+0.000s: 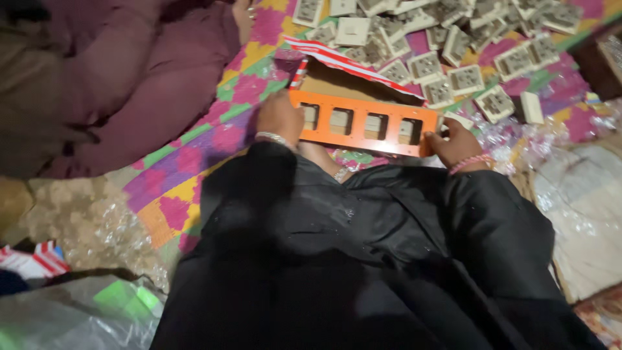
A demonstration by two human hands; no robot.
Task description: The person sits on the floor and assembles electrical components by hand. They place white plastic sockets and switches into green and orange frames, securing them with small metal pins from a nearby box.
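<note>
An orange rectangular frame point(360, 123) with several square openings lies across my lap, beige pieces showing in its openings. My left hand point(278, 116) grips its left end and my right hand point(453, 142) grips its right end. Black sleeves point(363, 259) cover both my arms and fill the lower half of the view. Behind the frame lies an open cardboard box point(343, 81) with a red-and-white striped flap.
Several beige electrical sockets point(453, 52) lie scattered on the colourful patterned mat point(188, 155) at the top. A person in maroon clothing point(129, 71) sits at the left. Crumpled clear plastic point(97, 227) lies at lower left, and a plastic-wrapped board point(583, 214) at right.
</note>
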